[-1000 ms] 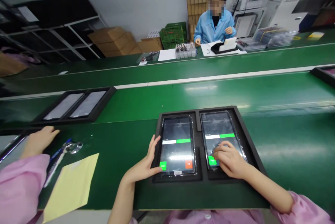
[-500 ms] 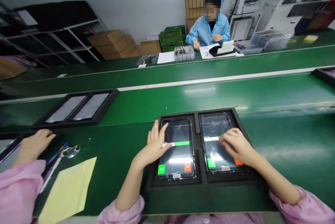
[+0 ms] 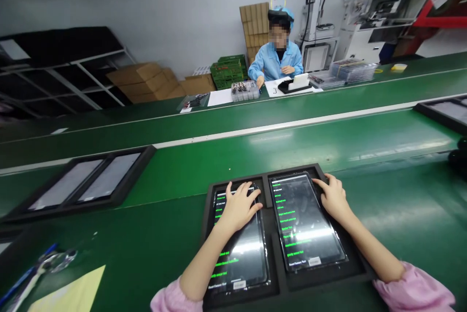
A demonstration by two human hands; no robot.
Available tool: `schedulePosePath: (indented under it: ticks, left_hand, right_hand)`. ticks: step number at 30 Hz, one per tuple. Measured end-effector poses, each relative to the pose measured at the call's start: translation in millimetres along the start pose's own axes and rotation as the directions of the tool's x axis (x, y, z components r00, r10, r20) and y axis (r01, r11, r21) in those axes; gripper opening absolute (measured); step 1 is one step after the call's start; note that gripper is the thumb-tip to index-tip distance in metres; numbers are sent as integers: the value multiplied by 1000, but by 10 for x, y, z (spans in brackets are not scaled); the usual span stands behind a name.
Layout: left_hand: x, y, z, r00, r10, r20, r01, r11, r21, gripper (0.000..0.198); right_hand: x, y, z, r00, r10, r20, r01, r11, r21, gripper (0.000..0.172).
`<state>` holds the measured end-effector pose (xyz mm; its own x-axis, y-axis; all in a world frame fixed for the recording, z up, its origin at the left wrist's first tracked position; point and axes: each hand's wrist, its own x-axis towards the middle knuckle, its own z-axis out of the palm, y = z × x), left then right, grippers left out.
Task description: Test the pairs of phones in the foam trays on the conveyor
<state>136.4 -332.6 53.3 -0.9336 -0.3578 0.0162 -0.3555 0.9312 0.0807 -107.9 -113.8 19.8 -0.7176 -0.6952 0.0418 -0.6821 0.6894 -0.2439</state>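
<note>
Green bench [image 3: 175, 224] runs across the room, with brown cartons [image 3: 142, 81] and green crates [image 3: 229, 71] by the grey wall. On its near side lies a black tray [image 3: 277, 268] with two compartments: the left tablet [image 3: 248, 248] sits in one, the right tablet [image 3: 310, 219] in the other, both face up and lit with lists, mostly green lines (a few are white).

The step in hand looks like a check of these screens. The left hand [image 3: 237, 210] lies over the upper left tablet, fingers spread and grasping nothing; whether they press the glass I cannot tell. The right hand [image 3: 335, 200] is at the tray's upper right edge, forefinger toward the right tablet, the others half bent; whether it grips the rim is unclear. The next move, I judge, calls for the left hand to uncover its list and for a light, exact fingertip on a line.

Farther left, a second tray [image 3: 133, 180] holds two pale panels [image 3: 111, 175]. Across the bench, a clear box [image 3: 245, 90] holds small parts near a co-worker [image 3: 280, 59] in blue.
</note>
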Motion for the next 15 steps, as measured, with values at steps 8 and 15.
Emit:
schedulePosePath:
  ticks: [8,15]
  left_hand:
    - [2,-2,-27,1000,-7,10,7,998,-62,33]
    - [-9,-11,-27,999,-1,40,4,997,-73,36]
  right_hand:
    - [-17,12,49,999,8,-53,-9,999,-34,65]
    - [-15,54,122,992,-59,-112,51,996,-78,62]
